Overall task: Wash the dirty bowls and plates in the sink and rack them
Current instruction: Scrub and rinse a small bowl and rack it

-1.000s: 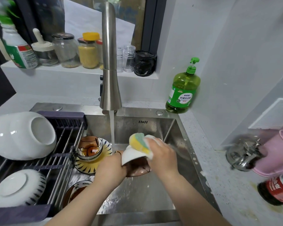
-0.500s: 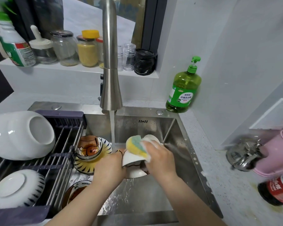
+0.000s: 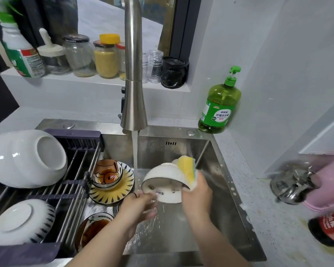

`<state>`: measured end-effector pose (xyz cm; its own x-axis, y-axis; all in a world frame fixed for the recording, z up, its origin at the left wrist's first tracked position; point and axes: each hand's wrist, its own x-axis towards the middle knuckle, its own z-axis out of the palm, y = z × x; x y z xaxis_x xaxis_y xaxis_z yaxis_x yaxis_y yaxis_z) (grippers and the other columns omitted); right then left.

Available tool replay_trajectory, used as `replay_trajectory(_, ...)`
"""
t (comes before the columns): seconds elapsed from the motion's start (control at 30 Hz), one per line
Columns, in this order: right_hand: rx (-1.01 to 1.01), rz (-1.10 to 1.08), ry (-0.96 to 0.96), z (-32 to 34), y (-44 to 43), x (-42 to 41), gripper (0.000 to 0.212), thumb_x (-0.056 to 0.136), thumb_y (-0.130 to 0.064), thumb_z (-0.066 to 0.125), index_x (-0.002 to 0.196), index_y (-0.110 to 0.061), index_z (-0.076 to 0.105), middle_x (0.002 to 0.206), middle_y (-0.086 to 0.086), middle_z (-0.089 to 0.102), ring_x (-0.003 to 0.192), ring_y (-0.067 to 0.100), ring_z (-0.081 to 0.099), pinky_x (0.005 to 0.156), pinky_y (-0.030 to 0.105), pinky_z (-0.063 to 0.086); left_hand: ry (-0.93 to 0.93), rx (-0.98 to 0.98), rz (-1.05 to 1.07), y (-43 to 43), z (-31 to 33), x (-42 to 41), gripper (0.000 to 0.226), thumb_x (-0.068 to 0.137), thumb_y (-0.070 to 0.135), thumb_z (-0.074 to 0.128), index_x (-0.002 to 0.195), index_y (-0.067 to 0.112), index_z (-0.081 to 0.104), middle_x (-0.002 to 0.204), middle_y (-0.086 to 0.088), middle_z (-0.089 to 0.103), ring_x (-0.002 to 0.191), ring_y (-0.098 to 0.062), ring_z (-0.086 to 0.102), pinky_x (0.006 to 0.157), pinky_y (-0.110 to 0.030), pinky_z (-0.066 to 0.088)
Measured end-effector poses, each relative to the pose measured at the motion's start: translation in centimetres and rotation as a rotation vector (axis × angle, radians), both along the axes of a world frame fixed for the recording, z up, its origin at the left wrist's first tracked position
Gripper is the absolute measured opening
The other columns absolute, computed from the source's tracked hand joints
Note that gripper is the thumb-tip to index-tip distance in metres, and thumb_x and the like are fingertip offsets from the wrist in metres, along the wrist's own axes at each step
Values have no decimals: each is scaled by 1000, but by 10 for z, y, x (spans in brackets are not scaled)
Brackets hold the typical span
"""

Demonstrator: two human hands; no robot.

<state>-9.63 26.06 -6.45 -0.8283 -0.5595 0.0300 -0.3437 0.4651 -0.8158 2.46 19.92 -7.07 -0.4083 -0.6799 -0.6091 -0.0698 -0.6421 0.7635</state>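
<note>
Inside the steel sink (image 3: 226,189), a white bowl (image 3: 162,178) tilts with its opening toward me, just right of the running water (image 3: 135,151). My right hand (image 3: 197,195) grips a yellow-green sponge (image 3: 187,168) and presses it on the bowl's outer right side. Blurred by motion, my left hand (image 3: 141,205) holds the bowl's lower rim. A dirty patterned bowl (image 3: 106,174) sits on a yellow striped plate (image 3: 116,191) at the sink's left. A bowl with brown sauce (image 3: 93,228) lies nearer me. The rack (image 3: 75,180) carries a large white bowl (image 3: 27,158) and an upturned striped bowl (image 3: 21,222).
The tall faucet (image 3: 133,83) stands over the sink's middle. A green dish soap bottle (image 3: 220,106) is at the back right corner. Jars (image 3: 104,58) line the window ledge. On the right counter are a steel kettle (image 3: 293,184), a pink container (image 3: 330,187) and a red-labelled bottle (image 3: 330,228).
The white bowl has turned so its opening faces me. The sponge slid from the bowl's top to its right outer side. My left hand dropped lower, to the rim.
</note>
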Motion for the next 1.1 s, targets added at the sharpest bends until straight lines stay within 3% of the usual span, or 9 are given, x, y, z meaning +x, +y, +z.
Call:
replay_trajectory(0.13, -69, 27, 592, -4, 2, -12, 52, 55, 13, 53, 102, -9, 58, 86, 8, 71, 67, 25, 69, 48, 24, 48, 408, 345, -10, 6, 17, 2, 43, 63, 34, 74, 85, -2, 66, 100, -19, 67, 87, -26, 65, 72, -34, 55)
replay_trajectory(0.23, -135, 74, 763, -5, 3, -10, 36, 66, -6, 40, 100, -17, 48, 82, 5, 72, 67, 20, 69, 52, 21, 48, 543, 445, 167, 16, 38, -17, 39, 86, 37, 50, 92, -1, 59, 91, -17, 66, 83, -25, 64, 74, -36, 54)
replay_trajectory(0.43, -191, 324, 798, -16, 5, -1, 37, 68, -18, 46, 104, -18, 49, 101, 2, 67, 91, 16, 58, 77, 25, 45, 636, 433, 421, 15, 33, -31, 17, 94, 7, 45, 86, 2, 59, 61, -12, 70, 50, -17, 67, 46, -30, 54)
replay_trajectory(0.6, -352, 434, 460, -25, 27, 2, 47, 86, -53, 48, 122, -23, 40, 119, -6, 45, 113, -4, 42, 94, 6, 36, 526, 206, 208, 8, 21, -16, 13, 90, 1, 47, 88, 1, 59, 65, -8, 71, 55, -13, 68, 49, -24, 56)
replay_trajectory(0.67, -407, 304, 389, -18, 27, 7, 43, 87, -43, 46, 126, -26, 39, 119, -10, 45, 116, -13, 38, 96, 3, 30, 426, 70, 92, 5, 14, -10, 5, 84, 0, 58, 87, 3, 60, 65, -5, 71, 57, -12, 68, 52, -21, 56)
replay_trajectory(0.77, -199, 263, 639, 2, 14, 10, 44, 79, -32, 41, 122, -30, 46, 114, -2, 58, 102, 9, 42, 82, 23, 49, 361, -104, -171, 4, 6, -3, 50, 49, 20, 81, 91, -1, 65, 75, -11, 72, 68, -20, 68, 63, -28, 55)
replay_trajectory(0.83, 19, 420, 720, 24, 5, 11, 49, 79, -41, 35, 125, -34, 51, 122, -3, 58, 106, 13, 39, 93, 37, 45, 424, -117, -259, 6, 8, 1, 64, 30, 28, 90, 84, -1, 70, 80, -16, 71, 71, -22, 68, 62, -27, 55)
replay_trajectory(0.97, 193, 612, 187, 52, -8, -9, 37, 96, -32, 42, 132, -29, 49, 138, -8, 44, 125, 14, 38, 100, 21, 29, 523, -44, -270, 0, 7, 7, 71, 17, 33, 94, 78, 1, 75, 84, -17, 71, 75, -23, 70, 62, -28, 56)
replay_trajectory(1.1, 48, 463, -424, 53, -8, -24, 25, 95, -22, 47, 116, -14, 60, 109, 2, 59, 96, 13, 55, 79, 24, 40, 622, 35, -237, -2, 13, 13, 72, 15, 29, 94, 80, 4, 76, 86, -18, 71, 77, -25, 70, 61, -34, 57)
